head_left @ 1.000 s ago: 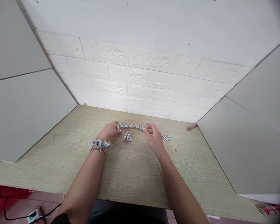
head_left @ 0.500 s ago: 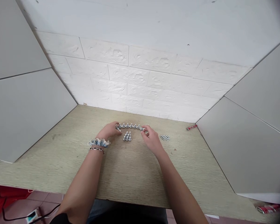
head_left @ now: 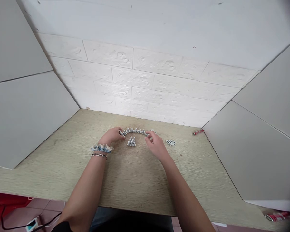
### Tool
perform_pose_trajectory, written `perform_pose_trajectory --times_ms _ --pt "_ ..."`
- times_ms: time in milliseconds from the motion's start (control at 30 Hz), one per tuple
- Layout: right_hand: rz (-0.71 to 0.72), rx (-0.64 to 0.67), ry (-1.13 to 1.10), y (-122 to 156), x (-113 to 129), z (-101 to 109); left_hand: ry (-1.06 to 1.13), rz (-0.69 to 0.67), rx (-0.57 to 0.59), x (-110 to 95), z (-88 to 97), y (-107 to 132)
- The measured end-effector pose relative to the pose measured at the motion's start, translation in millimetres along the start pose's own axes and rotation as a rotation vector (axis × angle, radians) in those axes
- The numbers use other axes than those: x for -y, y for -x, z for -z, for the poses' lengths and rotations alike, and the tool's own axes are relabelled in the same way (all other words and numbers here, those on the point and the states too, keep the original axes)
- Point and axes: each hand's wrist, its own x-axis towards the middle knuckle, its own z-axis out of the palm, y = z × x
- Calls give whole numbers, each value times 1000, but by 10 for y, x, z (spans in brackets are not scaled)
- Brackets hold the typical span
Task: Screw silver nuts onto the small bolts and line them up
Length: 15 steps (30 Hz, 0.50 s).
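A row of small silver bolts stands along the far part of the wooden table. My left hand rests at the row's left end, fingers curled and pinching a bolt there. My right hand is at the row's right end, fingertips pinched on a small metal piece I cannot make out. Between the hands stands a tight cluster of upright bolts. A little heap of nuts lies right of my right hand. Two washers lie just beyond its fingers.
A red pen-like object lies at the table's far right corner. Grey panels wall in both sides, and a white brick wall closes the back. A red can lies low at the right, a cable and plug on the floor at left.
My right hand has slid slightly left and toward me, uncovering the washers and the nuts. My left hand has stayed at the row's left end.
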Motion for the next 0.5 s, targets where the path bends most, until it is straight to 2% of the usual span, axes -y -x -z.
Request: perform_pose_trajectory --times_ms 100,233,500 --pt "0 10 -1 5 4 -2 -28 -21 1 -12 -1 -3" --pt "-9 30 0 14 14 4 -28 -106 68 -25 4 -1" --pt "-31 88 14 13 21 10 0 -128 89 -5 18 11"
